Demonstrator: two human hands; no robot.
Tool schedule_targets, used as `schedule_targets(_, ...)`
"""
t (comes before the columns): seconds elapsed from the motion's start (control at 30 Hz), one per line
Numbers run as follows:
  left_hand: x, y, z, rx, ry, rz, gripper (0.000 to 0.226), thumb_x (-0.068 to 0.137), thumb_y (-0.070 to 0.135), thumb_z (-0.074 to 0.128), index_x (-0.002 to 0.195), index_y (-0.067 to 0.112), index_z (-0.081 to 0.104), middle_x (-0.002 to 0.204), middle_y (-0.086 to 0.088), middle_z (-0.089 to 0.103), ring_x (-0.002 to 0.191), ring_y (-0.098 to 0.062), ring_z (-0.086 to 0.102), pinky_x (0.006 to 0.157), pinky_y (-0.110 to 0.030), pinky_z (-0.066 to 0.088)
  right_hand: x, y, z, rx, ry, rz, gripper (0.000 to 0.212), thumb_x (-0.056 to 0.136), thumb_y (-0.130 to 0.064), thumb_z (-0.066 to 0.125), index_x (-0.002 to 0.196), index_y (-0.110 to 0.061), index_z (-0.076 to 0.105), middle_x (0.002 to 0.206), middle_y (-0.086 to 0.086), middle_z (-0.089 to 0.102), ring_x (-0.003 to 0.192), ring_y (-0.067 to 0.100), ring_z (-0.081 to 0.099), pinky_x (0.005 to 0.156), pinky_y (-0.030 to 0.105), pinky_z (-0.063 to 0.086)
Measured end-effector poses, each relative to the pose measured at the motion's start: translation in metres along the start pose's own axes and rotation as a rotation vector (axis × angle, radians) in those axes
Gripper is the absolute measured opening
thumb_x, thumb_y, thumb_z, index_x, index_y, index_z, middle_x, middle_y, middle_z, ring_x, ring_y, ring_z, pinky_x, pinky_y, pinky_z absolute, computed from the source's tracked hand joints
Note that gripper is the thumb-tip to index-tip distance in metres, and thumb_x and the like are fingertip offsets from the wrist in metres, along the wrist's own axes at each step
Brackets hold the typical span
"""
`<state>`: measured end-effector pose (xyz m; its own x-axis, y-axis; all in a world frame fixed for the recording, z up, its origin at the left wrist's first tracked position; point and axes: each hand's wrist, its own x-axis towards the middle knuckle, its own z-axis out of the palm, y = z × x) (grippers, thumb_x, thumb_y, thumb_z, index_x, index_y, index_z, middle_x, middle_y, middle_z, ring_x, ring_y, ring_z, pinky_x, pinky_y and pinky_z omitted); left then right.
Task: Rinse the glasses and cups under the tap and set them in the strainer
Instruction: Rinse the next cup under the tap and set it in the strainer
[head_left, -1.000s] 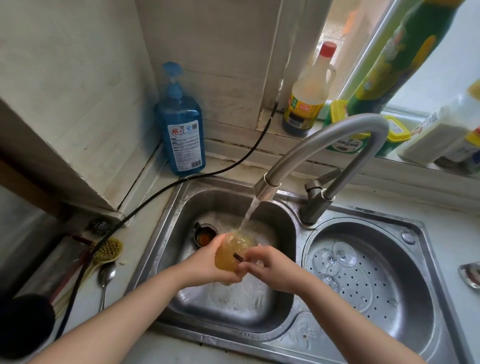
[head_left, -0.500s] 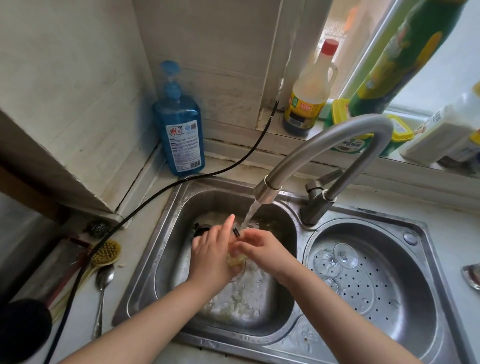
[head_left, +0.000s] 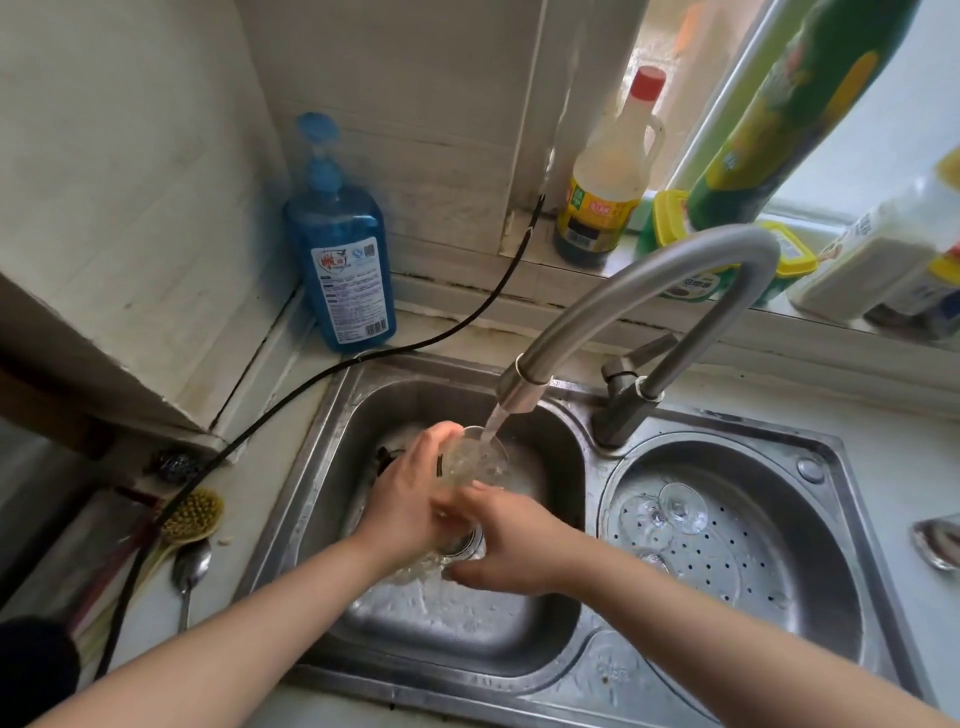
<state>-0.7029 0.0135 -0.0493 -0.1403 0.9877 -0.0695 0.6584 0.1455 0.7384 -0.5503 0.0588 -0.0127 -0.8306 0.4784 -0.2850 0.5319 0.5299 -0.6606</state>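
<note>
A clear drinking glass (head_left: 475, 460) stands mouth up under the running tap (head_left: 524, 387), and water pours into it. My left hand (head_left: 410, 499) grips the glass around its left side. My right hand (head_left: 511, 543) holds its lower part from the right, fingers curled under the base. Both hands are over the left sink basin (head_left: 363, 415). The round perforated strainer (head_left: 779, 561) fills the right basin, with a stemmed wine glass (head_left: 675, 509) lying in it at the left.
A blue soap pump bottle (head_left: 345, 260) stands in the corner behind the sink. A black cable (head_left: 311, 384) runs across the counter. A brush (head_left: 189, 517) and spoon (head_left: 189, 564) lie left of the sink. Bottles line the window sill (head_left: 602, 182).
The yellowish liquid in the glass was tipped out into the basin. The glass is upright again under the stream, filling with clear water. My right hand has dropped to its base.
</note>
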Motion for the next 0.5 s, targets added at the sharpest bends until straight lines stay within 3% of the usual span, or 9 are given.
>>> schedule_targets(0.07, -0.003, -0.002, 0.002, 0.027, -0.011, 0.019, 0.097, 0.061, 0.024, 0.087, 0.141, 0.021, 0.033, 0.142, 0.007, 0.042, 0.124, -0.017, 0.048, 0.093, -0.024, 0.037, -0.002, -0.006, 0.003, 0.213, -0.061, 0.069, 0.066, 0.080, -0.022, 0.071, 0.140, -0.023, 0.043, 0.133, -0.003, 0.055, 0.120, 0.012, 0.052, 0.104, 0.032, 0.043)
schedule_targets(0.13, -0.005, -0.005, 0.004, 0.060, -0.027, 0.034, 0.094, 0.062, 0.027, 0.085, 0.141, 0.020, 0.034, 0.141, 0.006, 0.041, 0.127, -0.015, 0.044, 0.097, -0.022, 0.034, -0.003, 0.007, 0.000, -0.084, -0.057, -0.024, 0.060, 0.081, -0.015, 0.067, 0.137, -0.022, 0.047, 0.134, -0.003, 0.056, 0.125, 0.013, 0.048, 0.114, 0.035, 0.030)
schedule_targets(0.17, -0.005, -0.007, 0.005, 0.060, -0.033, 0.035, 0.093, 0.063, 0.029, 0.085, 0.140, 0.022, 0.034, 0.140, 0.006, 0.041, 0.128, -0.014, 0.042, 0.098, -0.021, 0.033, -0.002, 0.015, -0.001, -0.323, -0.030, -0.080, 0.056, 0.082, -0.012, 0.064, 0.136, -0.021, 0.050, 0.135, -0.002, 0.056, 0.131, 0.014, 0.044, 0.121, 0.039, 0.013)
schedule_targets(0.23, -0.005, -0.007, 0.006, 0.023, -0.023, 0.023, 0.094, 0.063, 0.031, 0.085, 0.140, 0.024, 0.033, 0.138, 0.009, 0.042, 0.126, -0.009, 0.041, 0.099, -0.021, 0.034, -0.001, 0.029, -0.001, -0.646, 0.006, -0.136, 0.055, 0.083, -0.006, 0.058, 0.137, -0.018, 0.049, 0.143, 0.001, 0.050, 0.141, 0.017, 0.032, 0.116, 0.043, -0.018)
schedule_targets(0.27, -0.004, -0.006, 0.006, -0.004, -0.015, 0.014, 0.094, 0.063, 0.032, 0.085, 0.140, 0.025, 0.032, 0.136, 0.010, 0.042, 0.123, -0.006, 0.041, 0.099, -0.023, 0.035, -0.002, 0.030, 0.001, -0.693, 0.035, -0.135, 0.056, 0.084, -0.006, 0.058, 0.138, -0.016, 0.048, 0.144, 0.003, 0.049, 0.143, 0.018, 0.029, 0.111, 0.043, -0.023)
schedule_targets(0.33, -0.003, -0.006, 0.004, -0.034, -0.022, 0.001, 0.095, 0.062, 0.031, 0.086, 0.140, 0.025, 0.032, 0.132, 0.014, 0.042, 0.119, -0.004, 0.041, 0.098, -0.023, 0.037, -0.003, 0.020, 0.007, -0.567, 0.050, -0.089, 0.057, 0.083, -0.013, 0.063, 0.138, -0.013, 0.047, 0.140, 0.004, 0.053, 0.140, 0.020, 0.035, 0.114, 0.042, -0.020)
schedule_targets(0.43, -0.004, -0.011, 0.006, -0.007, -0.018, 0.021, 0.096, 0.059, 0.027, 0.088, 0.139, 0.022, 0.036, 0.128, 0.017, 0.042, 0.122, -0.011, 0.045, 0.095, -0.018, 0.033, -0.010, -0.003, 0.012, -0.042, 0.045, 0.028, 0.059, 0.086, -0.021, 0.066, 0.140, -0.018, 0.042, 0.139, -0.002, 0.053, 0.132, 0.012, 0.040, 0.118, 0.026, -0.006)
schedule_targets(0.47, -0.004, -0.013, 0.006, 0.010, 0.013, 0.034, 0.094, 0.057, 0.027, 0.088, 0.137, 0.020, 0.038, 0.126, 0.017, 0.042, 0.122, -0.013, 0.046, 0.095, -0.018, 0.032, -0.010, -0.005, 0.010, 0.043, 0.045, 0.026, 0.057, 0.087, -0.019, 0.065, 0.140, -0.020, 0.044, 0.138, -0.005, 0.053, 0.132, 0.009, 0.041, 0.118, 0.023, -0.003)
schedule_targets(0.5, -0.005, -0.014, 0.006, 0.035, 0.048, 0.046, 0.092, 0.057, 0.028, 0.088, 0.135, 0.019, 0.041, 0.124, 0.016, 0.044, 0.122, -0.014, 0.046, 0.096, -0.020, 0.031, -0.010, 0.000, 0.008, -0.025, 0.074, -0.025, 0.052, 0.085, -0.014, 0.063, 0.135, -0.022, 0.050, 0.134, -0.006, 0.057, 0.130, 0.009, 0.045, 0.119, 0.027, -0.003)
